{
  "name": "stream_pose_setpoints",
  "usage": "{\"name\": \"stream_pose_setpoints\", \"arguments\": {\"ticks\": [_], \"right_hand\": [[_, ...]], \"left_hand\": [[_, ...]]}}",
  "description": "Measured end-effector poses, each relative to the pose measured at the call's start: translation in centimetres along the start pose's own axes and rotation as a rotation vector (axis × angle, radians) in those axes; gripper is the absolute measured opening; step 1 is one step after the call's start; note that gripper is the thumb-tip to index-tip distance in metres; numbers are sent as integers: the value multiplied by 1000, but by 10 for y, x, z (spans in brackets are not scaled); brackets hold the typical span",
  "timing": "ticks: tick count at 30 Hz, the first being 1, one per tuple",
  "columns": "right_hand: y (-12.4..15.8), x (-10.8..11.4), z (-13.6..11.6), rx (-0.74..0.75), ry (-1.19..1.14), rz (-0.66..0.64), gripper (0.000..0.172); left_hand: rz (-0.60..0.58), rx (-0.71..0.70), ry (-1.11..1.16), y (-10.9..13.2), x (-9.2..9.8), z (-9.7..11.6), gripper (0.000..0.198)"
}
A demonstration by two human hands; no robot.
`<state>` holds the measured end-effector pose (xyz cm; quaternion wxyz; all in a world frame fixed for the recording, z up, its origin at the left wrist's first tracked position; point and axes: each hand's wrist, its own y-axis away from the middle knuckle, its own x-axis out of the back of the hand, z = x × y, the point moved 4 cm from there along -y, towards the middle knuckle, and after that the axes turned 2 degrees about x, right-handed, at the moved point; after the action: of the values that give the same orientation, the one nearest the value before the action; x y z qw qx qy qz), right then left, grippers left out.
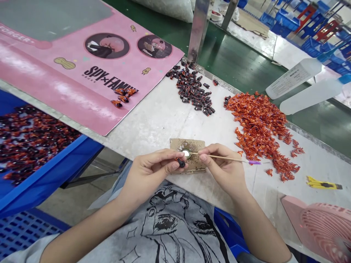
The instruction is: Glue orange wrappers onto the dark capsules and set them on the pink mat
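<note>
In my left hand (156, 168), a small black plastic piece (181, 163) is pinched between thumb and fingers. My right hand (223, 164) grips a thin wooden stick (225, 157) whose far end is purple. The stick's other tip meets or lies just over a small round white spot (186, 153); I cannot tell what that is. Both hands are above a stained piece of brown cardboard (201, 147) at the table's near edge. Beyond it lie a pile of small black pieces with orange edges (192, 87) and a larger heap of shiny orange pieces (255, 124).
A pink printed board (68, 87) covers the table's left, with a few joined orange-black pieces (123, 96) on it. A blue bin (82, 149) stands below left. At right are two white bottles (309, 95), a yellow cutter (320, 183) and a pink fan (326, 223). A metal post (197, 33) rises behind.
</note>
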<state>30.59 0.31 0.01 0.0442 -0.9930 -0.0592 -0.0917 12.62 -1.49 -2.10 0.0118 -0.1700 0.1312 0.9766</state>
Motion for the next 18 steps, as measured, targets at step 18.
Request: {"name": "stream_pose_setpoints", "arguments": {"ticks": [18], "right_hand": [[0, -16, 4, 14, -1, -57, 30]], "left_hand": [[93, 20, -120, -10, 16, -10, 18]]}}
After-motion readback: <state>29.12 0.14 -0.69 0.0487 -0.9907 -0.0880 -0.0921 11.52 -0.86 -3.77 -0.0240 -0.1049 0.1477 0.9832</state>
